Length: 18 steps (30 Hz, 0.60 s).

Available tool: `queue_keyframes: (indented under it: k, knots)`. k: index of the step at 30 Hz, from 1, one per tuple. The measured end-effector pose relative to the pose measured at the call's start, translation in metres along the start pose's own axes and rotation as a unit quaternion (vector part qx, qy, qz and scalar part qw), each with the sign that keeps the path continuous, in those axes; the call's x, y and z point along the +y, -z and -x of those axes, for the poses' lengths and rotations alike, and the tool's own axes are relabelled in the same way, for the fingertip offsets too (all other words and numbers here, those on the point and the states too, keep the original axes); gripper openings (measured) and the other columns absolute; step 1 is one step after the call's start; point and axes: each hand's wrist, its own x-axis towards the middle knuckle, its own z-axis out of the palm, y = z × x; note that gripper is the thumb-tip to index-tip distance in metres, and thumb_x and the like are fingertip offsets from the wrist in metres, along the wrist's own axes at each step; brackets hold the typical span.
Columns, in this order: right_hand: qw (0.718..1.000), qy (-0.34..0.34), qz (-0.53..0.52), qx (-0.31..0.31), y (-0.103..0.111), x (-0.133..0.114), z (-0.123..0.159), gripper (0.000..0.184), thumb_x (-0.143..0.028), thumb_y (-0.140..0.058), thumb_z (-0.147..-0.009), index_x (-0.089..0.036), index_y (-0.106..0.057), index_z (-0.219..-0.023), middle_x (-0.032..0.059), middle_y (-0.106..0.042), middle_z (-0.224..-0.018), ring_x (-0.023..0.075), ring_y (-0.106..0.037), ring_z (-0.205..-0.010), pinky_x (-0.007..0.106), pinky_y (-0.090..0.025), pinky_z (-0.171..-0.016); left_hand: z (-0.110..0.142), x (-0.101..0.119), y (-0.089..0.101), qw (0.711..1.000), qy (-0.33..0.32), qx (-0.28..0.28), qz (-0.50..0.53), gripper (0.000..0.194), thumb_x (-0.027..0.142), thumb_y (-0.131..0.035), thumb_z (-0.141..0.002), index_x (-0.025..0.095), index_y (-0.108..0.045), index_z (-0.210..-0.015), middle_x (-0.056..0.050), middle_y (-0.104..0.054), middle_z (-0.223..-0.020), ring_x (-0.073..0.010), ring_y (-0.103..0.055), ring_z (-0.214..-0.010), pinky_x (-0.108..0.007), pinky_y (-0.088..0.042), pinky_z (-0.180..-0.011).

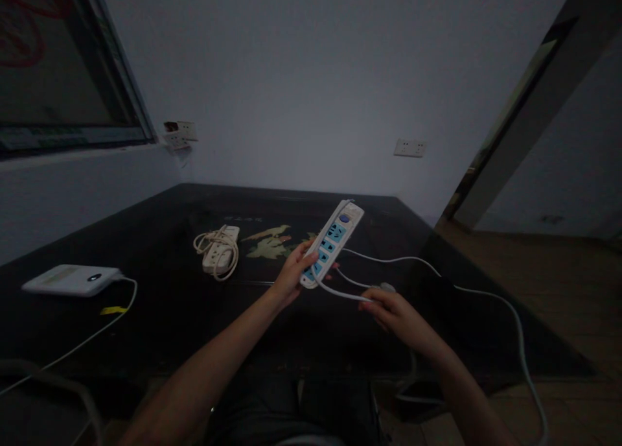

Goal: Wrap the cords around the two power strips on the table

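A white power strip (335, 242) with blue socket panels and a dark round switch is tilted up above the dark table. My left hand (297, 268) is wrapped round its lower end, thumb across the front. White cord (335, 292) runs over the strip's lower end to my right hand (389, 310), which pinches it. More cord passes behind the strip and trails off to the right. A pale piece, perhaps the plug (387, 287), shows just behind my right hand, partly hidden. To the left lies a second white power strip (221, 255) with its cord wrapped round it.
On the table's left lies a white box-like device (72, 280) with a cable and a yellow tag (113, 310). The dark table (170, 329) meets the wall, where a socket plate (409, 148) is mounted. Loose cord (519, 336) hangs over the right edge.
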Motion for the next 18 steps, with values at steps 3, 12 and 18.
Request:
queue_keyframes:
  k: [3,12,18]
  knots:
    - [0.997,-0.047,-0.057,-0.007,0.012,0.001,0.012,0.039,-0.055,-0.046,-0.087,-0.017,-0.055,-0.081,-0.0059,-0.039,-0.054,0.0081,-0.036,-0.047,0.020,-0.026,-0.045,0.002,0.005,-0.002,1.000,-0.001,-0.015,0.012,0.048,0.031,-0.074,-0.071,0.015,-0.048,-0.108,-0.014,-0.066,-0.110,-0.0301,-0.069,-0.087,-0.035,-0.060,-0.061]
    - [0.993,-0.071,-0.085,0.046,0.030,0.000,0.022,0.042,-0.058,-0.052,-0.082,-0.016,-0.060,-0.085,-0.0041,-0.041,-0.056,0.0074,-0.034,-0.047,0.021,-0.021,-0.043,0.008,0.008,-0.007,0.998,0.003,-0.056,0.005,0.048,0.032,-0.074,-0.070,0.018,-0.046,-0.106,-0.013,-0.065,-0.111,-0.0308,-0.069,-0.087,-0.039,-0.060,-0.062]
    - [0.995,-0.078,-0.053,0.043,0.043,0.002,0.010,0.043,-0.059,-0.057,-0.076,-0.016,-0.059,-0.072,-0.0040,-0.039,-0.054,0.0075,-0.031,-0.048,0.022,-0.018,-0.043,0.018,0.017,-0.004,0.996,0.031,-0.082,0.001,0.050,0.036,-0.076,-0.066,0.018,-0.048,-0.103,-0.011,-0.066,-0.101,-0.0297,-0.070,-0.081,-0.037,-0.059,-0.060]
